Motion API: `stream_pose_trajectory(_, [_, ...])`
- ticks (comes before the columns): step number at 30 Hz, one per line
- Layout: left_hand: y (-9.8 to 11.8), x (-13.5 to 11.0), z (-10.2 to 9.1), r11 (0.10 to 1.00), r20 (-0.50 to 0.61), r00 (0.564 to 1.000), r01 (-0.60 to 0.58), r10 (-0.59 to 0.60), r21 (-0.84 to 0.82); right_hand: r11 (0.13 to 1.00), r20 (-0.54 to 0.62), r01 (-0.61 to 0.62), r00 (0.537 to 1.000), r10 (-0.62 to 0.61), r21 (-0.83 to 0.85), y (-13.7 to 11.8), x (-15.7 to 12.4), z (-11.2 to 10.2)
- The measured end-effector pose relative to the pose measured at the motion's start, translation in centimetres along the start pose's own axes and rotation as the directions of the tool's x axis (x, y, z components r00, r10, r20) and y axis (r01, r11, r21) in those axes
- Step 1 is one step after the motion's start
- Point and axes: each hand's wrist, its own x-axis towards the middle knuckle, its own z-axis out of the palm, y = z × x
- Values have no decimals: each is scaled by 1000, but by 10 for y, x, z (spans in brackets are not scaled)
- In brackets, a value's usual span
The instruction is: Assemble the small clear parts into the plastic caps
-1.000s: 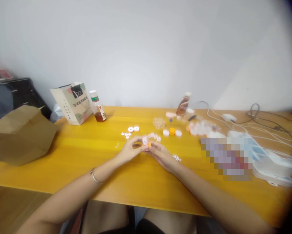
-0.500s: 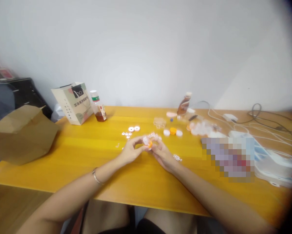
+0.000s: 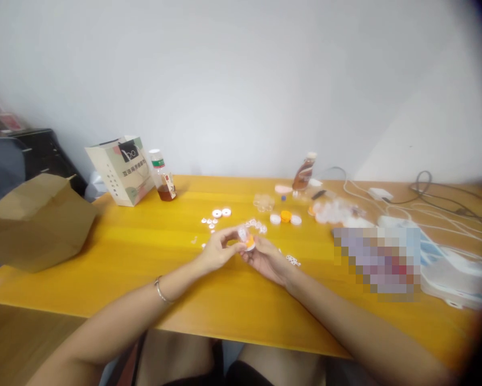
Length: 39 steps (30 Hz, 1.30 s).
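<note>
Both my hands meet over the middle of the yellow table [image 3: 144, 257]. My left hand [image 3: 216, 251] and my right hand [image 3: 267, 258] are closed around one small orange and white plastic piece [image 3: 247, 239], pinched between the fingertips of both. A thin bracelet [image 3: 160, 292] sits on my left wrist. Just beyond the hands lie small white plastic parts [image 3: 256, 225], and another white part [image 3: 292, 260] lies to the right of my right hand.
White rings [image 3: 221, 213] and white and orange caps [image 3: 284, 217] lie further back. A paper bag [image 3: 120, 169] and two bottles [image 3: 162, 177] [image 3: 303, 172] stand near the wall. A brown bag [image 3: 35, 220] lies left; cables [image 3: 434, 209] and clear bags [image 3: 450, 268] lie right.
The hands have shifted slightly to the right and turned the small piece between the fingertips. Its orange part now shows lower, under the white part.
</note>
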Motion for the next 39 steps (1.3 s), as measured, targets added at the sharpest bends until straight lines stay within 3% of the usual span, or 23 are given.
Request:
stream_pose_trajectory(8, [-3,-1,0,1000,49,999,4,-3,-16,989,65,-78,995,70,129,0,-2,3])
stream_pose_trajectory(12, [-3,-1,-2,1000,51,999,-15,15,-3,994,40,-52,998,49,91,1,-2,4])
stream_pose_trajectory(22, [-8,2,-3,971,-137,987,-55,88,232,963,-120,192,969,-217,-191,4,-1,9])
stream_pose_trajectory(27, [-10,2,-1,960,-177,979,-50,102,275,943,-125,259,949,-289,-210,7,0,8])
stream_pose_trajectory(35, [-15,6,-4,994,-132,991,5,10,114,926,-157,228,946,-284,-302,6,3,5])
stream_pose_trajectory(39, [-12,5,-3,999,-180,983,36,-30,31,900,-149,215,946,-288,-378,5,2,5])
